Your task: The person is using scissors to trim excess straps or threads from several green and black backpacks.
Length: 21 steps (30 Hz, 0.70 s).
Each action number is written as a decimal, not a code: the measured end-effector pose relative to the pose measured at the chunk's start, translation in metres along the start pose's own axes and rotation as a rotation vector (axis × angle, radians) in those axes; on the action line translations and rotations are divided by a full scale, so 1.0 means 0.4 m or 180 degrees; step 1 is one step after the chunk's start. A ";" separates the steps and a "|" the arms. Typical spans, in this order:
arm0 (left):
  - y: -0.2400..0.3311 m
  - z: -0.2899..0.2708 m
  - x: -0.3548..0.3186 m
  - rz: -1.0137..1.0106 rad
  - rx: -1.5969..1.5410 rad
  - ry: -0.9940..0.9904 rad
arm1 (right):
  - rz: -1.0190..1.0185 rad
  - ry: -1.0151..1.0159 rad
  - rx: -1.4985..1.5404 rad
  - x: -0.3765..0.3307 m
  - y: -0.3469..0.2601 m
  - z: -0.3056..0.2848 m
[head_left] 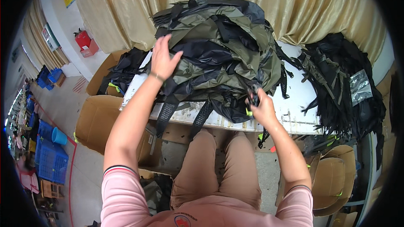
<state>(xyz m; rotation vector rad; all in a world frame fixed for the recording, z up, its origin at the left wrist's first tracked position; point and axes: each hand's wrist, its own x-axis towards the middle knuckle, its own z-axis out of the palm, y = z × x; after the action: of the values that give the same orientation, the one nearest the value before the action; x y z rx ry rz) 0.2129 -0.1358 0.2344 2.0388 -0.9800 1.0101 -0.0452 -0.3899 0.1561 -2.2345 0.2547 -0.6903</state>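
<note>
A big heap of olive-green and black fabric bags (210, 59) lies on the white table (294, 117) in front of me, with black mesh straps (167, 115) hanging over the near edge. My left hand (165, 59) is at the heap's left side, open, its thumb apart from the fingers; whether it presses on the fabric I cannot tell. At the heap's lower right, my right hand (264, 107) is closed around a small black thing (253, 95). That thing is partly covered by the fingers, and its kind does not show. A yellow-green bit shows just below it.
Black straps and harness pieces (336, 88) are piled at the table's right, with a clear plastic bag (360, 87) on them. Open cardboard boxes (94, 115) stand at the left, another box (332, 176) at lower right. Gold curtains (290, 4) hang behind the table.
</note>
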 end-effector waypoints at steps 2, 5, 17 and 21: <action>-0.042 0.066 0.070 -0.0268 0.0574 -0.0175 | 0.0017 0.0031 0.0032 -0.039 0.001 -0.002; -0.005 0.090 0.129 -0.0328 0.0034 -0.0457 | 0.0240 0.0269 0.0922 -0.075 -0.006 -0.050; 0.454 -0.280 -0.386 0.2575 -0.1538 -0.3245 | -0.0447 0.1673 0.1102 -0.195 -0.122 -0.275; 0.453 -0.325 -0.603 0.1685 -0.2047 -0.4709 | 0.0390 0.0861 0.1156 -0.360 -0.062 -0.210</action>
<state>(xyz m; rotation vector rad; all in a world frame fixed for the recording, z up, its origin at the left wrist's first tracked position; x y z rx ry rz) -0.0864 -0.0448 0.1344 1.7305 -2.2207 -0.8388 -0.2125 -0.3696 0.1637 -1.7661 0.3652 -0.8951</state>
